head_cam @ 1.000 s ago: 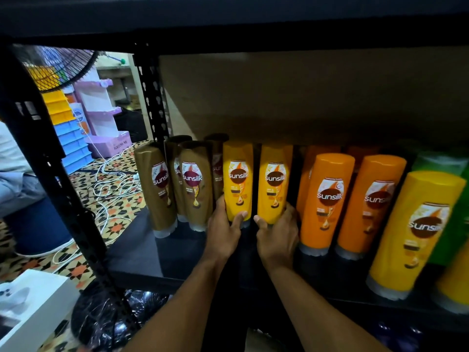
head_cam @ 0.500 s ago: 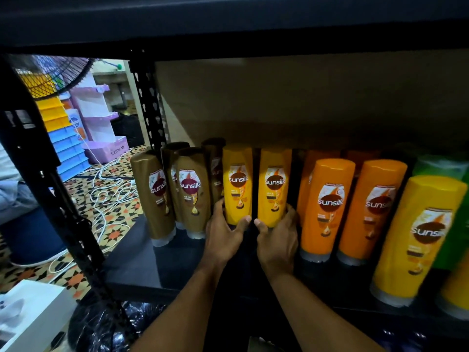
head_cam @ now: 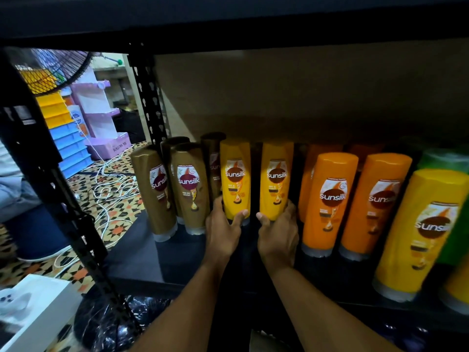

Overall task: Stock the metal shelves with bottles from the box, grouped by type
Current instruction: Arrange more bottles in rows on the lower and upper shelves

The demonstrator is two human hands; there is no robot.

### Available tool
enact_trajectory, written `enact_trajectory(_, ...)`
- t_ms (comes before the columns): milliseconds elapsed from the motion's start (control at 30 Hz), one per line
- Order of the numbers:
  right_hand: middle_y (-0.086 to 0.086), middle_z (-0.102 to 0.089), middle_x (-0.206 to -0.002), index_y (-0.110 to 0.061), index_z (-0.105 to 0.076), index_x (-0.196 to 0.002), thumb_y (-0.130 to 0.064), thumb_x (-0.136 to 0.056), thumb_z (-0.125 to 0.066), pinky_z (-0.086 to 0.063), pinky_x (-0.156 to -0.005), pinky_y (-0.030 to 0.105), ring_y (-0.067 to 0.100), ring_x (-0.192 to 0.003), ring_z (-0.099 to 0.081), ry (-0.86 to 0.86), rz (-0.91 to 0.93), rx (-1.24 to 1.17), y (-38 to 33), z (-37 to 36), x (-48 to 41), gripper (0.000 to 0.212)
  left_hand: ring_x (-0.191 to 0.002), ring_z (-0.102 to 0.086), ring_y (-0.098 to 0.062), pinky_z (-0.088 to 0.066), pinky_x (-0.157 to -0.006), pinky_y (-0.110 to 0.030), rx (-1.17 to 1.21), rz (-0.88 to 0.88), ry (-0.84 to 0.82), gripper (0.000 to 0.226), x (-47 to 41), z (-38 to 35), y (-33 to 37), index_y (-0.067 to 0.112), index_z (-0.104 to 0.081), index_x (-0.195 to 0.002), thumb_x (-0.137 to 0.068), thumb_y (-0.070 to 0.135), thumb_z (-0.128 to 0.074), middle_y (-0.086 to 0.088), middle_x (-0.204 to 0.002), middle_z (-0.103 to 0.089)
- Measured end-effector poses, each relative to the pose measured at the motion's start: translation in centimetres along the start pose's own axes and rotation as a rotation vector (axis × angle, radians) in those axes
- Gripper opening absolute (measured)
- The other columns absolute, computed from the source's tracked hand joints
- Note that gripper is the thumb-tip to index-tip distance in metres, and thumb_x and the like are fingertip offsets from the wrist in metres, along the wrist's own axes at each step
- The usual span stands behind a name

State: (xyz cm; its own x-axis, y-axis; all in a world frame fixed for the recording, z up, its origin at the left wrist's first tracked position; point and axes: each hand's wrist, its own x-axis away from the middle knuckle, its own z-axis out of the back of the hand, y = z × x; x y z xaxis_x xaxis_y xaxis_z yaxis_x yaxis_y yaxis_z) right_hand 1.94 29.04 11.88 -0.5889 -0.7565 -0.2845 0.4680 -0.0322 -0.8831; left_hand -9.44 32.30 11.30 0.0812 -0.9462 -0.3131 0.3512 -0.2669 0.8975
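Fingers of left hand [head_cam: 223, 232] and right hand [head_cam: 278, 235] are mostly hidden behind yellow bottles [head_cam: 234, 179]. Green bottle [head_cam: 442, 158] is cut off at right edge. Label small print is unreadable.

**Your surroundings: dim, cluttered**

On your left, geometric orange-black-cream tiled floor [head_cam: 121, 226] with loose white cables [head_cam: 101, 174] across it. Black wire-grille fan [head_cam: 55, 69] up top, stacked yellow and blue plastic bins [head_cam: 68, 143] under it, lilac plastic display stand [head_cam: 94, 107] beside them. Plain beige wall [head_cam: 279, 97] ahead, shadowed.
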Motion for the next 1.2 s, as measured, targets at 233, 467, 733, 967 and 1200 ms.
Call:
enact_trajectory(233, 0.013, -0.050, -0.145, -0.011, -0.036, -0.148, -0.034, -0.088, -0.074, -0.046, -0.105, 0.044, 0.033, -0.132, -0.050, 0.005, 0.006, 0.011, 0.03, -0.08, -0.01, 0.074, -0.111, -0.057, -0.008, -0.047, -0.088, -0.026, 0.020, 0.004, 0.006, 0.069, 0.21, 0.14, 0.36, 0.023, -0.033, -0.146, -0.091, 0.027, -0.075, 0.014, -0.119, -0.054)
enact_trajectory(467, 0.014, -0.052, -0.142, -0.011, -0.039, -0.146, -0.033, -0.085, -0.077, -0.046, -0.103, 0.044, 0.034, -0.130, -0.051, 0.034, -0.008, -0.002, -0.07, -0.11, -0.01, 0.074, -0.113, -0.062, -0.015, -0.054, -0.093, -0.034, -0.007, -0.022, 0.051, 0.072, -0.11, -0.01, 0.29, 0.022, -0.041, -0.140, -0.082, 0.032, -0.083, 0.010, -0.120, -0.059)
enact_trajectory(733, 0.014, -0.049, -0.145, -0.011, -0.037, -0.147, -0.033, -0.087, -0.075, -0.044, -0.105, 0.044, 0.034, -0.132, -0.049, 0.031, -0.012, -0.006, -0.11, 0.05, 0.03, 0.074, -0.118, -0.057, -0.017, -0.053, -0.099, -0.047, -0.097, -0.061, 0.052, 0.060, -0.16, -0.29, -0.27, 0.033, -0.049, -0.134, -0.084, 0.046, -0.078, 0.005, -0.128, -0.056)
enact_trajectory(967, 0.016, -0.048, -0.147, -0.009, -0.037, -0.148, -0.033, -0.088, -0.074, -0.043, -0.106, 0.045, 0.035, -0.134, -0.047, 0.036, -0.027, 0.006, -0.12, -0.03, -0.09, 0.074, -0.109, -0.060, -0.004, -0.049, -0.090, -0.020, -0.039, -0.033, 0.018, 0.058, -0.64, -0.39, -0.49, 0.027, -0.054, -0.135, -0.084, 0.034, -0.082, 0.013, -0.121, -0.063)
enact_trajectory(1200, 0.015, -0.047, -0.147, -0.010, -0.036, -0.149, -0.033, -0.091, -0.070, -0.043, -0.107, 0.044, 0.033, -0.134, -0.047, 0.031, -0.031, 0.029, 0.02, -0.22, -0.20, 0.071, -0.104, -0.060, -0.001, -0.048, -0.088, -0.022, -0.067, -0.035, 0.023, 0.059, -0.64, -0.61, -0.36, 0.029, -0.055, -0.135, -0.083, 0.040, -0.081, 0.018, -0.114, -0.063)
